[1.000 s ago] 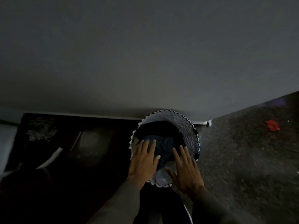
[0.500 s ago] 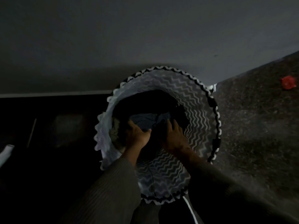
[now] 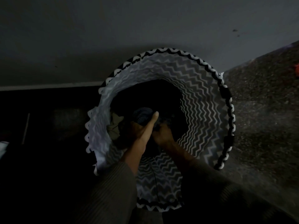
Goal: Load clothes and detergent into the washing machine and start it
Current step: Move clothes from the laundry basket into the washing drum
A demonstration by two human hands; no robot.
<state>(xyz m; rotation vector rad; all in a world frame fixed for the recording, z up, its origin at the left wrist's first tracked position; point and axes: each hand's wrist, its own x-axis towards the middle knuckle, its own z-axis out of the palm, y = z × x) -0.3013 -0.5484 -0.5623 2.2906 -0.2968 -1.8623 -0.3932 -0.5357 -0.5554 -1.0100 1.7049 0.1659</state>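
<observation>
Reaching deep into the laundry basket [image 3: 208, 101], we now have both hands among the clothes [image 3: 143, 114] that lie at its bottom. A second ago our hands hovered flat over the rim with fingers spread. Half a second ago they had dropped onto the pile, and the basket has since grown to fill the view as we bent closer. The left hand [image 3: 144, 131] grips a dark blue-grey bundle: its thumb lies straight along the top of the roll, while the other fingers wrap beneath it and are hidden. The right hand [image 3: 163, 135], just beside the left and touching the same heap, curls its fingers down into black cloth. Their tips are lost in shadow, so we cannot tell how much fabric they hold. An olive garment [image 3: 114, 125] sits untouched against the basket's left wall. The basket stands against the wall [image 3: 145, 21], with the speckled floor [image 3: 267, 110] to its right and a red object [image 3: 296, 68] at the frame edge. We judge that the change marks the passage from approach to grasp: the load is gathered but not yet lifted. The washing machine is not in view, so loading, detergent and start all remain ahead. The next move probably calls for a firm two-handed lift that keeps loose items from trailing over the rim.
</observation>
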